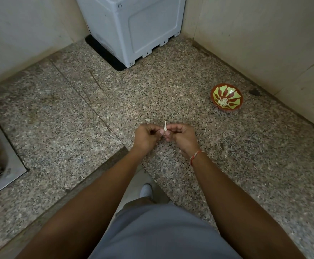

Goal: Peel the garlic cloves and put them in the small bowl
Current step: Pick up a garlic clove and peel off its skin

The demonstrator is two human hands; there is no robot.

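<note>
At the bottom of the frame a grey garment fills the middle, and both forearms rise from the lower corners toward the centre, cut off by the lower edge. A white shoe [146, 190] shows between them, partly hidden by the clothing.

Just above centre the left hand [147, 136] and right hand [182, 136] meet with curled fingers, pinching a garlic clove [164, 128] between their fingertips. Most of the clove is hidden by the fingers; only a thin pale stalk sticks out, its long axis near upright in the frame and leaning slightly right at the top. Whether skin is still on the clove cannot be made out. A red and white thread [195, 156] circles the right wrist.

The hands hover over a speckled stone counter [59, 118], whose front edge runs diagonally from lower left up to the centre, then turns down to the right. Bare counter lies on all sides of the hands.

At the left edge a steel sink [1, 165] is cut off by the frame.

Farther off, at upper right and well apart from the hands, stands the small bowl [226, 96], red with green patterning, holding pale garlic pieces near its bottom. It sits near the right wall.

At the top centre a grey plastic appliance [133, 28] stands in the corner, its top cut off.
</note>
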